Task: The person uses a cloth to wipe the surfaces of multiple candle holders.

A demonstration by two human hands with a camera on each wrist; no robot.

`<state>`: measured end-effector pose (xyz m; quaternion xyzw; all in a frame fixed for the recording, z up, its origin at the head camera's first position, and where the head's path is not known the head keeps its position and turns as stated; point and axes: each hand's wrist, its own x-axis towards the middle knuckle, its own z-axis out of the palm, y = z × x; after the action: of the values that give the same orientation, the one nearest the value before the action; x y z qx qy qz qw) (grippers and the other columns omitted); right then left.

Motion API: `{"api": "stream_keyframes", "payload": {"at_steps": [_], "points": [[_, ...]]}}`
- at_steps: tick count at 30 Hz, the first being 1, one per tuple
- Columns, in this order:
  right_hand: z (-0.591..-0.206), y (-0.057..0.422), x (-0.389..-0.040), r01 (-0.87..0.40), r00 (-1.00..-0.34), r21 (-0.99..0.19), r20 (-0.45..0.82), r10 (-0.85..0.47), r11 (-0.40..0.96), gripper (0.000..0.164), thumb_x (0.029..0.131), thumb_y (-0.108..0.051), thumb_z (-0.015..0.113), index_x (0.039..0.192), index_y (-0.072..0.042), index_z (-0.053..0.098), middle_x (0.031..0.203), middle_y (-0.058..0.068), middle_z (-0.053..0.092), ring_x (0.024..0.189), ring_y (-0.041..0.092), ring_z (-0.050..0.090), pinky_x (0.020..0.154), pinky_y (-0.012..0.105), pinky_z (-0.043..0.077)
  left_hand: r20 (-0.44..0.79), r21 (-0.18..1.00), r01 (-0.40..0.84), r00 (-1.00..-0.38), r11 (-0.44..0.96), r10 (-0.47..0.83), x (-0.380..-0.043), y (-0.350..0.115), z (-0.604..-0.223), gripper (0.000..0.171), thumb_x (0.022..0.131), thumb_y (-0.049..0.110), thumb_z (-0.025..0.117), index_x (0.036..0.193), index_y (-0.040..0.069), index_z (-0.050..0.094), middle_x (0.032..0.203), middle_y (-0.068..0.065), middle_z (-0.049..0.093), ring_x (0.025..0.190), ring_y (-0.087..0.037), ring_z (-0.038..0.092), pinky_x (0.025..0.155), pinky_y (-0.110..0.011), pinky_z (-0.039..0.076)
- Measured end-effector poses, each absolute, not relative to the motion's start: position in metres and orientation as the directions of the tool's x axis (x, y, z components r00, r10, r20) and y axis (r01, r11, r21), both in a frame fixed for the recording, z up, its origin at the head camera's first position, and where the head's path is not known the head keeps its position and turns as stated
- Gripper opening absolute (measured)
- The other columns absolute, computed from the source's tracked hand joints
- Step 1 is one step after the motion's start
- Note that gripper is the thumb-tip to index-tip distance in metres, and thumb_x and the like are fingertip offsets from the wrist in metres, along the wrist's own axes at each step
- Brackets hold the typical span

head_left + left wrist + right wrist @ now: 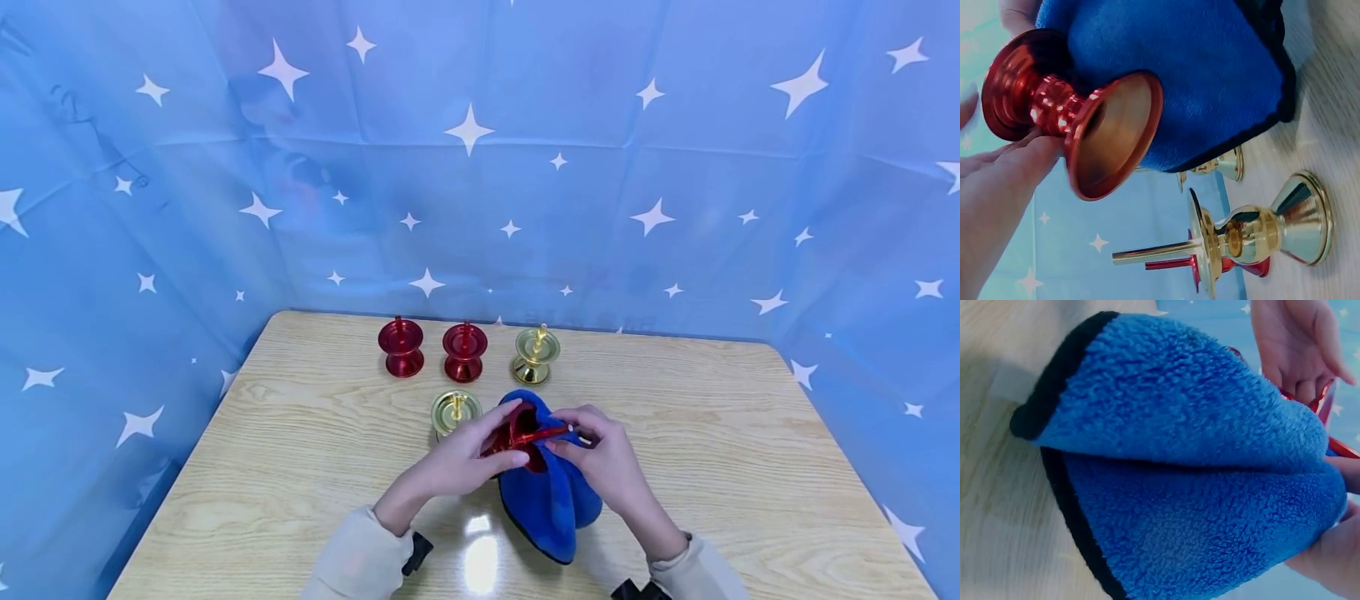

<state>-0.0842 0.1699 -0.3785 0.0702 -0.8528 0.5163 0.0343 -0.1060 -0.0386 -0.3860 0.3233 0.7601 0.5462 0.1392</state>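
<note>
My left hand (461, 460) grips a red metal candle holder (1057, 103) by its narrow waist. The holder is tilted over, its hollow base facing the left wrist camera and its thin red stem (542, 434) pointing toward my right hand. My right hand (602, 457) pinches a blue plush cloth (536, 504) with dark edging, close to the tip of that stem. The cloth hangs in folds below and behind the holder, covering part of it in the right wrist view. Just left of the work, a gold candle holder (1250, 231) stands upright, partly behind my left hand in the head view.
Along the back of the wooden table (712, 433) stand two red candle holders, one at the left (405, 360) and another (463, 367) beside it, then a gold candle holder (532, 368). A blue curtain (465, 217) with white stars surrounds the table.
</note>
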Motion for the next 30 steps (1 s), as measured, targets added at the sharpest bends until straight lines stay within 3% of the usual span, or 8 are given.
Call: {"api": "stream_keyframes", "payload": {"at_steps": [4, 8, 13, 16, 21, 25, 27, 30], "points": [[-0.382, 0.169, -0.083, -0.161, -0.987, -0.867, 0.149, -0.064, 0.471, 0.027, 0.074, -0.001, 0.073, 0.100, -0.005, 0.068, 0.090, 0.003, 0.061, 0.086, 0.020, 0.055, 0.077, 0.037, 0.049, 0.146, 0.851, 0.416, -0.774, 0.320, 0.616, -0.104, -0.034, -0.386, 0.080, 0.081, 0.031, 0.070, 0.142, 0.002, 0.027, 0.135, -0.010, 0.043, 0.117, -0.020, 0.045, 0.097, -0.034, 0.040], [-0.382, 0.167, -0.082, -0.181, -0.982, -0.850, 0.181, -0.049, 0.495, 0.027, 0.073, -0.001, 0.074, 0.099, -0.005, 0.068, 0.090, 0.003, 0.061, 0.086, 0.020, 0.054, 0.074, 0.035, 0.051, 0.167, 0.804, 0.443, -0.809, 0.397, 0.564, -0.101, -0.028, -0.387, 0.083, 0.077, 0.033, 0.073, 0.140, 0.002, 0.031, 0.128, -0.011, 0.046, 0.112, -0.023, 0.046, 0.093, -0.038, 0.042], [-0.384, 0.168, -0.081, -0.255, -0.965, -0.812, 0.247, -0.087, 0.525, 0.028, 0.071, 0.003, 0.075, 0.097, -0.005, 0.069, 0.089, 0.001, 0.060, 0.083, 0.018, 0.055, 0.069, 0.029, 0.052, 0.120, 0.901, 0.323, -0.827, 0.290, 0.549, -0.102, -0.028, -0.389, 0.074, 0.078, 0.021, 0.074, 0.136, -0.001, 0.034, 0.122, -0.011, 0.051, 0.109, -0.021, 0.051, 0.091, -0.030, 0.044], [-0.387, 0.171, -0.084, -0.382, -0.922, -0.739, 0.349, -0.168, 0.555, 0.032, 0.067, 0.010, 0.075, 0.094, -0.006, 0.069, 0.088, 0.000, 0.058, 0.081, 0.016, 0.054, 0.066, 0.026, 0.051, 0.069, 0.961, 0.210, -0.809, 0.178, 0.584, -0.104, -0.030, -0.391, 0.065, 0.078, 0.010, 0.072, 0.131, -0.002, 0.037, 0.118, -0.011, 0.053, 0.107, -0.019, 0.054, 0.088, -0.023, 0.045], [-0.387, 0.174, -0.092, -0.640, -0.763, -0.543, 0.531, -0.368, 0.545, 0.045, 0.058, 0.025, 0.069, 0.089, -0.007, 0.069, 0.090, 0.001, 0.055, 0.080, 0.015, 0.052, 0.062, 0.025, 0.049, 0.027, 0.959, 0.212, -0.729, 0.189, 0.684, -0.106, -0.033, -0.391, 0.053, 0.080, 0.008, 0.069, 0.124, -0.002, 0.042, 0.119, -0.012, 0.056, 0.103, -0.012, 0.054, 0.086, -0.021, 0.045], [-0.385, 0.174, -0.098, -0.754, -0.654, -0.455, 0.586, -0.479, 0.474, 0.046, 0.056, 0.025, 0.070, 0.089, -0.007, 0.069, 0.093, 0.004, 0.054, 0.079, 0.016, 0.053, 0.061, 0.022, 0.049, 0.023, 0.972, 0.190, -0.658, 0.136, 0.753, -0.105, -0.035, -0.392, 0.043, 0.083, 0.003, 0.065, 0.119, -0.003, 0.042, 0.117, -0.013, 0.057, 0.098, -0.010, 0.055, 0.081, -0.020, 0.047], [-0.385, 0.174, -0.098, -0.762, -0.646, -0.452, 0.584, -0.491, 0.464, 0.046, 0.056, 0.024, 0.072, 0.090, -0.007, 0.069, 0.093, 0.004, 0.054, 0.079, 0.016, 0.053, 0.062, 0.022, 0.049, 0.028, 0.980, 0.168, -0.648, 0.107, 0.761, -0.104, -0.035, -0.392, 0.040, 0.084, 0.000, 0.063, 0.117, -0.003, 0.042, 0.117, -0.014, 0.057, 0.099, -0.010, 0.055, 0.080, -0.020, 0.047], [-0.384, 0.175, -0.097, -0.724, -0.688, -0.485, 0.558, -0.464, 0.490, 0.044, 0.057, 0.020, 0.074, 0.091, -0.008, 0.069, 0.093, 0.002, 0.054, 0.079, 0.015, 0.053, 0.061, 0.022, 0.049, 0.032, 0.983, 0.156, -0.665, 0.097, 0.746, -0.102, -0.035, -0.392, 0.045, 0.084, 0.002, 0.063, 0.122, -0.003, 0.041, 0.119, -0.013, 0.055, 0.103, -0.012, 0.055, 0.080, -0.020, 0.048]]}}
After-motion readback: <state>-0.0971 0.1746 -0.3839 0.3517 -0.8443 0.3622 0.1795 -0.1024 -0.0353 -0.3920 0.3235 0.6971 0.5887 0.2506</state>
